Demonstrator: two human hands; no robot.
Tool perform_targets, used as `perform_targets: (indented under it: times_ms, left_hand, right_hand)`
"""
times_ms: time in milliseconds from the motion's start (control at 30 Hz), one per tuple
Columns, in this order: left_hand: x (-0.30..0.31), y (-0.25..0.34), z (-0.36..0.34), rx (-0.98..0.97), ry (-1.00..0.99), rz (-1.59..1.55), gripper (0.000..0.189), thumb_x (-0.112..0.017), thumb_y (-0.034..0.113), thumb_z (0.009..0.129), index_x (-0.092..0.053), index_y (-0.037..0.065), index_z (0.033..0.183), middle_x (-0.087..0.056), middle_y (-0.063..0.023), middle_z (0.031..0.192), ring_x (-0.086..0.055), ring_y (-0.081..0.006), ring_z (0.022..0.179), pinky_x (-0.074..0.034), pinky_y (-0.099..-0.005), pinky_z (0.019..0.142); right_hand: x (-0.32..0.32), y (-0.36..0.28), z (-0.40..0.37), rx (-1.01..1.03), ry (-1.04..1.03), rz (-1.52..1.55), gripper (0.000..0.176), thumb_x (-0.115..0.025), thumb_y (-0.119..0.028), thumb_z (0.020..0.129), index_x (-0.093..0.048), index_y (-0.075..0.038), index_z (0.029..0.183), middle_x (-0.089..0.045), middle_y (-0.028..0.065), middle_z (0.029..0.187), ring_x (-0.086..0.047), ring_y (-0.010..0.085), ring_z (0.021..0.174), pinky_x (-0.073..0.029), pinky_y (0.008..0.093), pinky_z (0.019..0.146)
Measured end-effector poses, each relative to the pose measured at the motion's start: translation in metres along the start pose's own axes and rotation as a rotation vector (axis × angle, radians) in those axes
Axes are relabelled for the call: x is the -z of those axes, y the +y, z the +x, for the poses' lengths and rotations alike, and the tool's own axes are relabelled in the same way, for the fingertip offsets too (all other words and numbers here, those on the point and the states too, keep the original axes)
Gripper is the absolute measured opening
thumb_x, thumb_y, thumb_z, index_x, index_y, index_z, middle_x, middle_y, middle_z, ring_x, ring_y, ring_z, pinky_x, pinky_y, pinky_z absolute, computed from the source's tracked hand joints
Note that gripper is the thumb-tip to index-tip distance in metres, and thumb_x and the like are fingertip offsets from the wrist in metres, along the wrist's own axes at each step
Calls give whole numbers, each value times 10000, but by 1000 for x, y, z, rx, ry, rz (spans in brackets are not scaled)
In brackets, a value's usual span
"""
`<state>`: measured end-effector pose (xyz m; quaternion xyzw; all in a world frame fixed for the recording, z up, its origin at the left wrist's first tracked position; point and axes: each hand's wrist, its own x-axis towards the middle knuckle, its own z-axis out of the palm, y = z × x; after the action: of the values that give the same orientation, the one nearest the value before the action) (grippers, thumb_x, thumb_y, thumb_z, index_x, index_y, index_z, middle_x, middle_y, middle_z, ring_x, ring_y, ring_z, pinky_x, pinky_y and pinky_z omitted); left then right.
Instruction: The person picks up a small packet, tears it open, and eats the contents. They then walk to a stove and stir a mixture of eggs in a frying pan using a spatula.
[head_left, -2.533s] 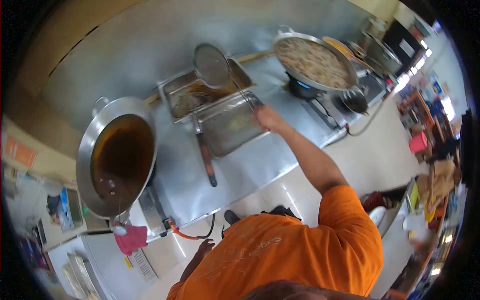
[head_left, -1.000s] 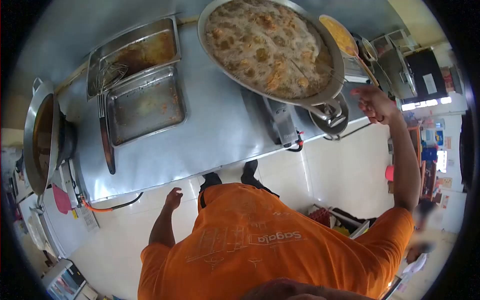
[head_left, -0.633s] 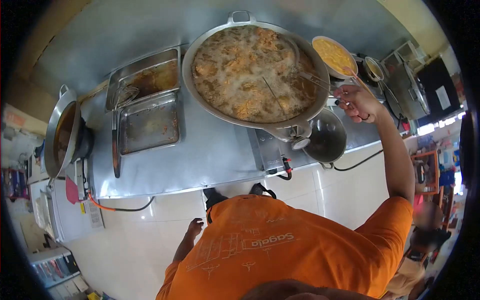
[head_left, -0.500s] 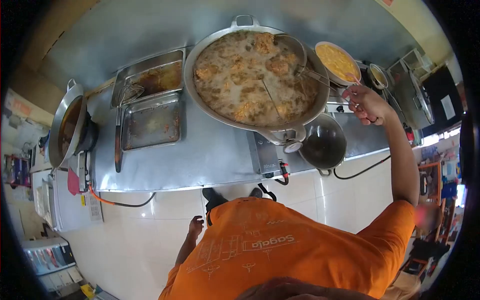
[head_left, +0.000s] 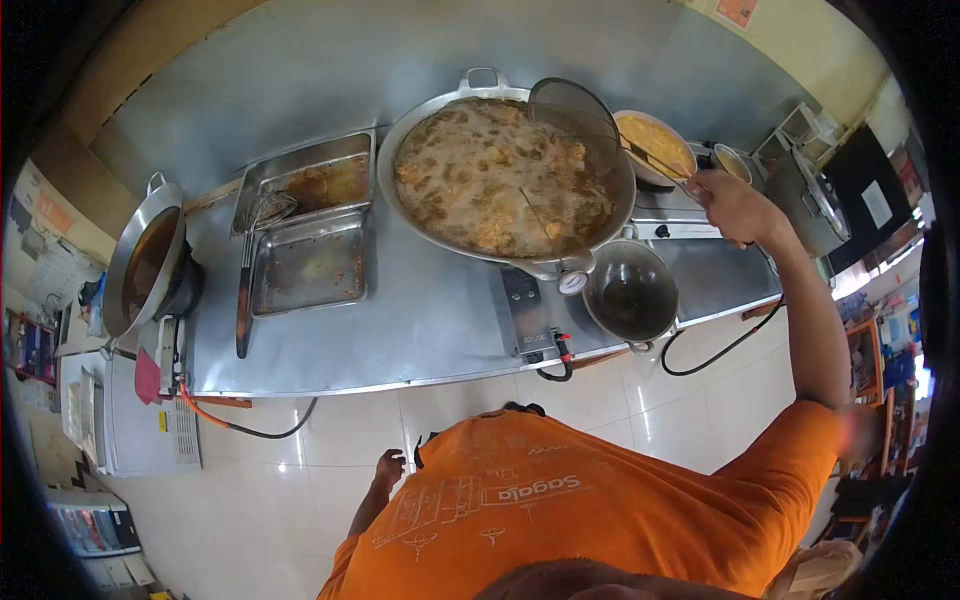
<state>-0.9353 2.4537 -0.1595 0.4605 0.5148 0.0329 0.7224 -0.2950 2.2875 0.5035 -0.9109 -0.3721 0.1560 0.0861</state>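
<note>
My right hand point(head_left: 738, 208) is closed round the handle of a wire-mesh skimmer point(head_left: 575, 108). The skimmer's round mesh is tilted up over the right back rim of a wide metal wok point(head_left: 388, 185). In the wok, browned battered pieces point(head_left: 492, 235) lie in bubbling oil, partly hidden by foam. A dial thermometer point(head_left: 572, 282) sits at the front rim, its thin probe reaching into the oil. My left hand point(head_left: 390, 468) hangs beside my body, away from the counter, fingers loosely apart and holding nothing.
A bowl of yellow mixture point(head_left: 655, 135) stands right of the wok, and a dark empty pan point(head_left: 630, 290) in front. Two metal trays point(head_left: 310, 262) and a long-handled wire skimmer point(head_left: 243, 300) lie left. Another wok of oil point(head_left: 125, 250) stands far left. Hoses point(head_left: 700, 372) hang off the counter edge.
The skimmer has risen out of the oil, and its mesh now tilts up at the wok's back right. My right hand has turned with the handle; my left hand still hangs down.
</note>
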Motion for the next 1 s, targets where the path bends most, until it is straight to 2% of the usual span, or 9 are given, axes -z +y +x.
perform_targets:
  times_ms: [167,200,300,400,467,700,833,900,1000]
  left_hand:
    - [43,13,-7,-65,37,519,329,-600,9,843,-605,34,1170,-674,-112,812,-639,-159,624,-526,-294,558]
    - [65,-2,-2,-342,-43,729,326,-631,53,833,-624,45,1159,-674,-109,802,-646,-173,641,-534,-307,580]
    - [85,13,-23,95,117,321,339,-647,85,821,-627,59,1158,-678,-105,802,-641,-180,643,-530,-313,579]
    - [113,-10,-20,105,100,311,322,-628,97,831,-635,75,1153,-682,-100,794,-627,-184,601,-515,-328,539]
    - [120,-12,-22,81,93,456,318,-608,90,841,-631,77,1158,-675,-96,764,-616,-181,568,-493,-333,494]
    - [91,-4,-36,110,214,207,344,-593,61,839,-616,64,1183,-674,-100,768,-594,-173,558,-467,-317,463]
    - [42,-28,-37,41,247,48,327,-578,41,845,-615,63,1170,-665,-91,768,-584,-169,565,-456,-313,455]
    - [14,-52,-27,30,226,-106,322,-571,41,854,-608,63,1173,-661,-85,765,-587,-169,575,-451,-313,452]
    - [-46,-47,-46,82,198,116,343,-528,-7,874,-575,79,1202,-659,-85,792,-566,-179,545,-412,-319,417]
  right_hand:
    - [-34,9,-32,269,223,-328,282,-470,-39,899,-598,47,1135,-644,295,938,-651,423,878,-512,466,790]
    - [-33,-15,-51,154,171,-293,304,-481,-44,896,-604,46,1159,-630,311,1015,-581,440,1055,-421,483,957]
    - [-42,-31,-79,147,202,-346,297,-481,-32,883,-602,53,1140,-631,318,981,-604,437,1007,-460,493,889]
    - [-40,-60,-105,4,122,-370,291,-472,-16,864,-594,61,1118,-630,325,963,-612,440,967,-478,510,835]
    - [-51,-49,-109,74,265,-398,264,-465,-4,848,-600,71,1063,-634,323,912,-622,449,916,-488,520,802]
    - [-55,-26,-70,136,408,-446,268,-472,13,824,-563,95,1063,-646,320,847,-648,475,844,-526,530,766]
    - [-71,69,34,325,399,-371,243,-477,14,818,-590,85,1022,-642,320,823,-668,437,740,-547,495,668]
    - [-60,63,42,209,194,-122,259,-466,9,835,-585,82,1053,-629,257,731,-651,358,583,-527,438,533]
    - [-50,83,52,45,-73,290,284,-441,-3,859,-574,76,1098,-562,138,630,-562,229,409,-455,347,381]
